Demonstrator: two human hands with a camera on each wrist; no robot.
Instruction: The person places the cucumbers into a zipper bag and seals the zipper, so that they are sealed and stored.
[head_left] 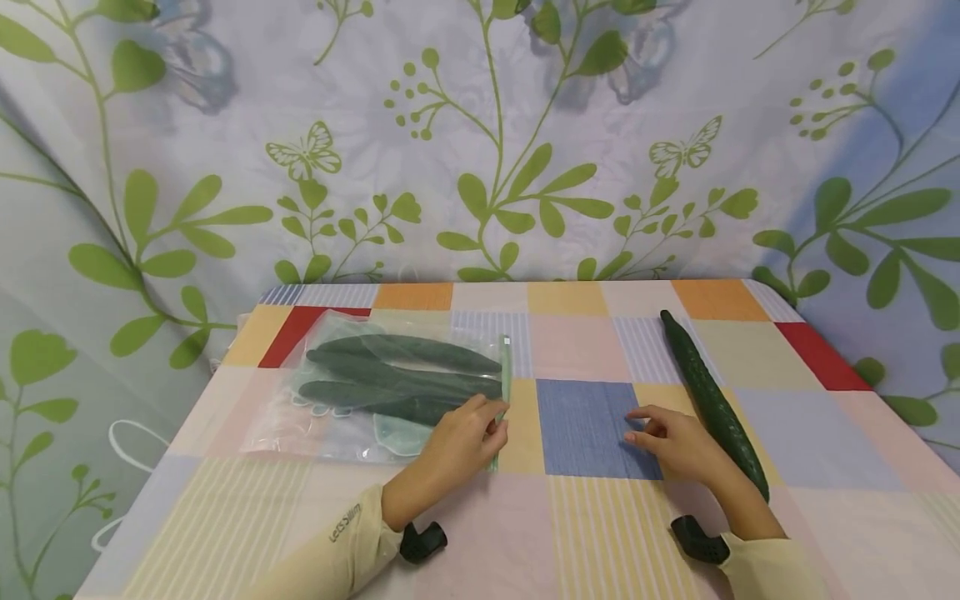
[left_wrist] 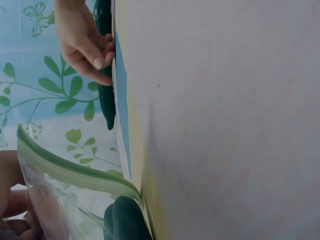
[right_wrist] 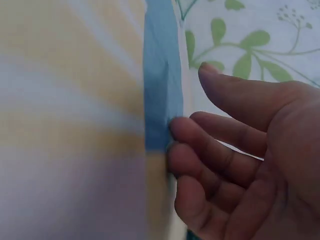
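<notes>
A clear zip bag [head_left: 281, 429] lies on the left of the table with several dark green cucumbers [head_left: 397, 381] inside. My left hand [head_left: 459, 442] pinches its near edge beside the green zip strip [head_left: 506, 362]. In the left wrist view that zip strip [left_wrist: 75, 172] stands raised at one end, next to my left fingers [left_wrist: 15, 207]. A single loose cucumber [head_left: 708, 396] lies lengthwise on the right. Just left of it, my right hand [head_left: 675, 442] hovers low over the cloth, fingers loosely bent and holding nothing, as the right wrist view also shows.
The table is covered by a patchwork cloth [head_left: 585, 425] of coloured squares. Behind it hangs a leaf-patterned curtain [head_left: 487, 150]. A dark wrist device [head_left: 423, 543] sits under the left sleeve, another wrist device [head_left: 699, 540] under the right. A white cord [head_left: 135, 423] hangs past the left table edge.
</notes>
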